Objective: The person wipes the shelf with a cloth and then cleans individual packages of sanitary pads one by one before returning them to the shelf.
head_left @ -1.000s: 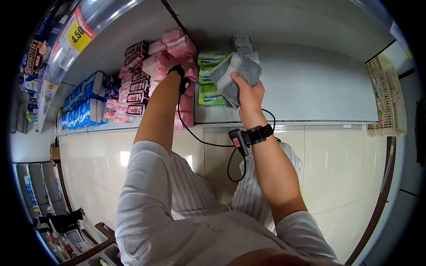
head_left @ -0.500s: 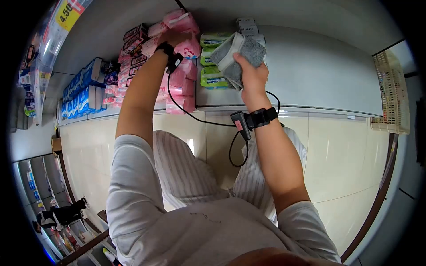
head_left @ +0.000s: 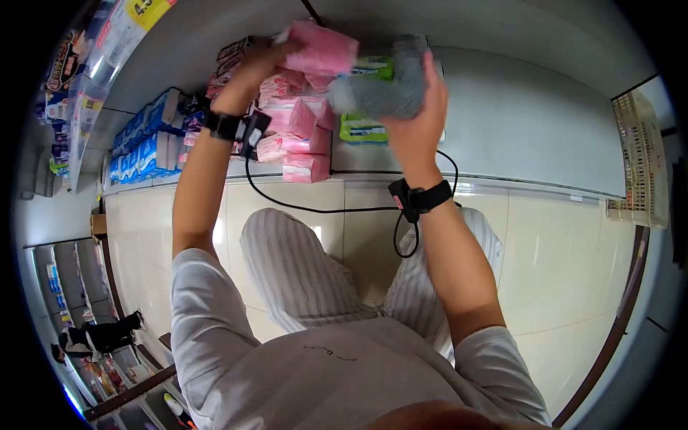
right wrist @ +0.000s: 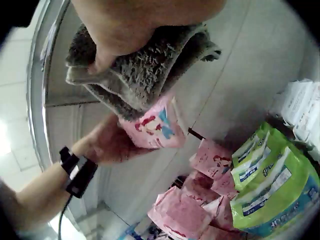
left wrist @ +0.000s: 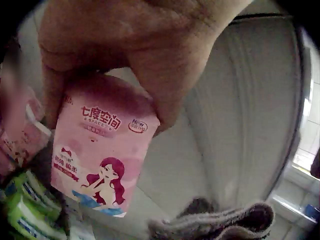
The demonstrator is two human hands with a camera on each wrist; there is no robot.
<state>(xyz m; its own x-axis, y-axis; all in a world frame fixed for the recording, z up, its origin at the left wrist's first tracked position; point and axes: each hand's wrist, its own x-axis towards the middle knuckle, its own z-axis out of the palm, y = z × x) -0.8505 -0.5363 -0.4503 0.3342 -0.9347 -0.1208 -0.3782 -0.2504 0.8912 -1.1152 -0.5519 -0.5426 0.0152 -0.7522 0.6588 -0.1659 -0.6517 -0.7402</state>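
Observation:
In the head view my left hand (head_left: 261, 64) grips a pink pack of sanitary pads (head_left: 326, 49), lifted over the pink stack. The left wrist view shows the pack's printed front (left wrist: 102, 145) with a long-haired cartoon figure, thumb and fingers at its two sides. My right hand (head_left: 419, 132) holds a folded grey cloth (head_left: 390, 97), blurred in the head view, over the green packs (head_left: 364, 130). Seen from the right wrist, the fuzzy cloth (right wrist: 145, 65) overlaps part of the pink pack (right wrist: 155, 127).
Stacked pink packs (head_left: 290, 118) stand on the shelf (head_left: 530, 122) left of the green ones. Blue packs (head_left: 152, 154) are further left, and white packs (right wrist: 297, 107) stand behind the green. A beige basket (head_left: 638, 158) is at the right end. A black cable (head_left: 322, 209) links both wrists.
My left hand has lifted a pink pack off the stack and moved it up and right. The right hand has shifted slightly, tilting the grey cloth, which stays in its grip.

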